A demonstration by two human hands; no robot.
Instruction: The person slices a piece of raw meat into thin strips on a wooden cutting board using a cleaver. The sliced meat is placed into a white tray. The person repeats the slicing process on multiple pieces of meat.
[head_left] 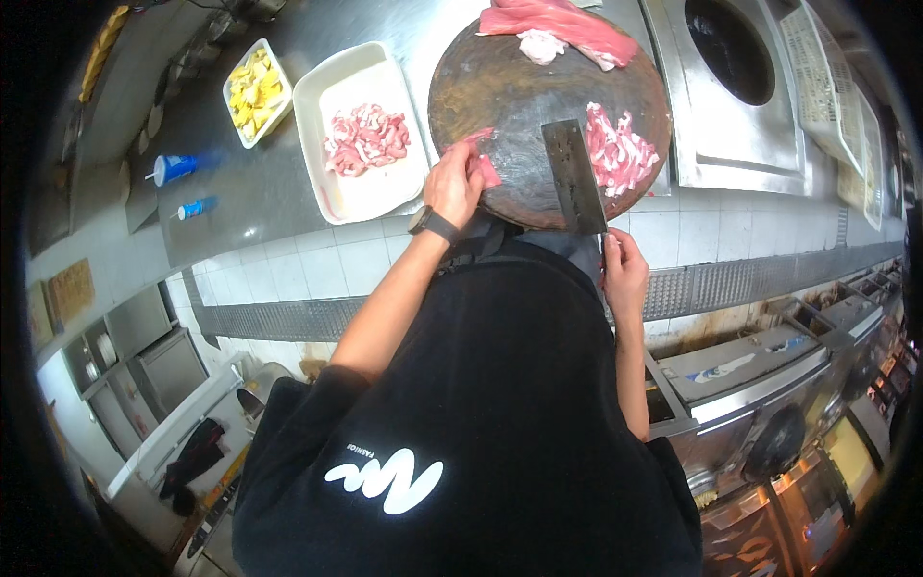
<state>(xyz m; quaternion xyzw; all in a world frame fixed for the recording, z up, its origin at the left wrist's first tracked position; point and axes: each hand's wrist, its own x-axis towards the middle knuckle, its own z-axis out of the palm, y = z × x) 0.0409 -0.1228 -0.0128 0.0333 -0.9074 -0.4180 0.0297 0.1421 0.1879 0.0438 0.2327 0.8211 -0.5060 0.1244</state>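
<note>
My left hand (454,186), with a watch at the wrist, rests at the left edge of a round wooden chopping block (505,94). Its fingers are on a small slice of raw meat (489,172); another thin strip lies by the fingertips. My right hand (624,268) grips the handle of a cleaver (575,177), whose broad dark blade lies over the block's near right part. Right of the blade sits a pile of cut meat (620,151). A large raw piece of meat (559,29) with white fat lies across the block's far edge.
On the steel counter (267,195), left of the block, stand a white tray (310,130) of meat pieces and a smaller tub (287,108) of yellow chunks. Two blue containers (175,169) are farther left. At right are a steel unit with a round opening (728,50) and plastic baskets (822,79).
</note>
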